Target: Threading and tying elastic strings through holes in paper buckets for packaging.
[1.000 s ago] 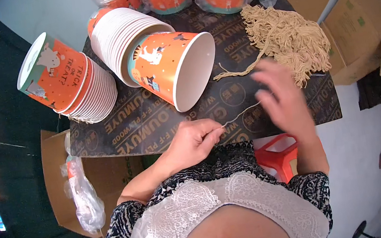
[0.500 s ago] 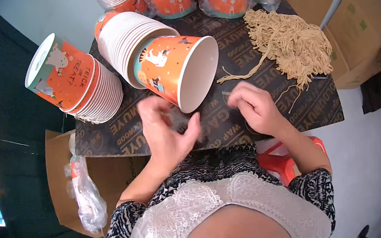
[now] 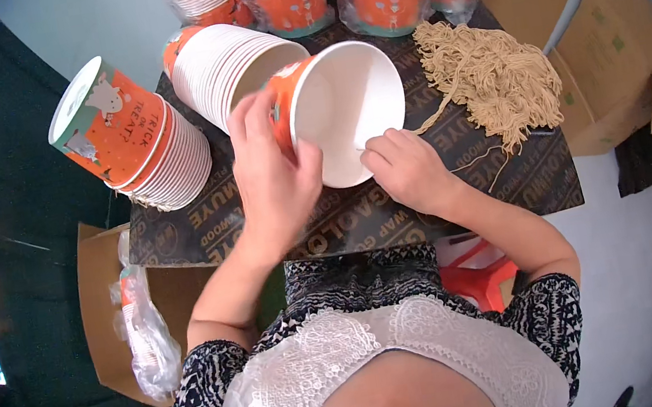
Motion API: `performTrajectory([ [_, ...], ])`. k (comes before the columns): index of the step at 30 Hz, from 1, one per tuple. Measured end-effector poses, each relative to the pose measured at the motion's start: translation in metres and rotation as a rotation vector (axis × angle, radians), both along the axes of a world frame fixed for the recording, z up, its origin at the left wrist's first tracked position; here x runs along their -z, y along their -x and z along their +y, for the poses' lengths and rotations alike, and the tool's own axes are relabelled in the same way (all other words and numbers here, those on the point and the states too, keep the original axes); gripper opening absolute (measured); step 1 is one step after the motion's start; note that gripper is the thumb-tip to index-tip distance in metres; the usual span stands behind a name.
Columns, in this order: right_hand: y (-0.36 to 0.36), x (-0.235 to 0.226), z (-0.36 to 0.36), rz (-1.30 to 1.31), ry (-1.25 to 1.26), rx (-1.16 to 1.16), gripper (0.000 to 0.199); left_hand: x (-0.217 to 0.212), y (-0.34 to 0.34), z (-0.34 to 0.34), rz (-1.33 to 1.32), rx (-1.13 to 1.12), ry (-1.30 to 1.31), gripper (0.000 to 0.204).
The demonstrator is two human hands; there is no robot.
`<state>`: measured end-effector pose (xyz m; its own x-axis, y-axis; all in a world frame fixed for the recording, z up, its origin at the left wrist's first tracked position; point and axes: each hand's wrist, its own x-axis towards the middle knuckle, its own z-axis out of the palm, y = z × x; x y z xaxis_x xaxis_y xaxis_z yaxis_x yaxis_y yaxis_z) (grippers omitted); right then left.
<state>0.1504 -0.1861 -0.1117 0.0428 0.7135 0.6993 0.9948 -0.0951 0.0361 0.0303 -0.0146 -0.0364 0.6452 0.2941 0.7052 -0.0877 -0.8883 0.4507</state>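
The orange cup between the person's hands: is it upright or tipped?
Tipped. The orange cup has its white-rimmed mouth facing the person, the left hand at its side, the right hand at its rim.

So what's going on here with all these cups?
A person has both hands at an orange cup, its open mouth tipped toward them. The left hand is at its side, and the right hand is at its rim; I can't tell what those fingertips pinch. A tilted stack is behind it, and tan string lies heaped to the right.
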Motion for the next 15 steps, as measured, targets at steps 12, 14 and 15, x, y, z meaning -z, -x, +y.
performTrajectory([
  [12,0.008,-0.064,-0.02,1.342,-0.21,-0.148,0.013,-0.01,-0.022,-0.014,-0.02,0.516,0.069,0.03],
  [14,0.008,-0.064,-0.02,1.47,-0.316,-0.338,0.015,-0.007,-0.022,-0.016,-0.041,0.531,0.062,0.034],
  [15,0.008,-0.066,-0.023,1.5,-0.268,-0.357,0.018,-0.006,-0.022,-0.017,-0.037,0.524,0.085,0.037],
])
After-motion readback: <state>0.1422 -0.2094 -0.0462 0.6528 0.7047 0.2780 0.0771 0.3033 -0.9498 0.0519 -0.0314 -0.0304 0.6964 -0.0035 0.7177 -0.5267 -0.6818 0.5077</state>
